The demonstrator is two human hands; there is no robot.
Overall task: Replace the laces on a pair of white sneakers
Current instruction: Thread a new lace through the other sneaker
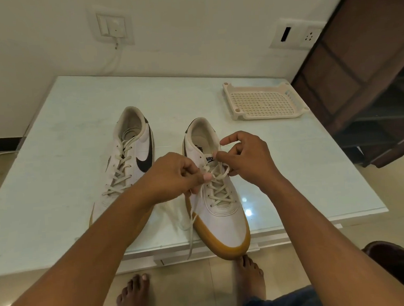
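You're lacing the near sneaker (pixel 225 223) on a pale glossy table (pixel 55 187).
Your left hand (pixel 176 176) and right hand (pixel 247 159) are both pinching its lace (pixel 219 194) near the tongue; the other sneaker (pixel 129 158) is lying beside it, and a tray (pixel 264 100) is sitting by the wall (pixel 187 22).

Single head-worn view, facing forward and down, close over the table (pixel 53 163), wide-angle

Around the near sneaker (pixel 224 218), tabletop (pixel 317 168) lies open at three o'clock; the other sneaker (pixel 129 158) blocks ten o'clock, a perforated tray (pixel 264 102) one o'clock.
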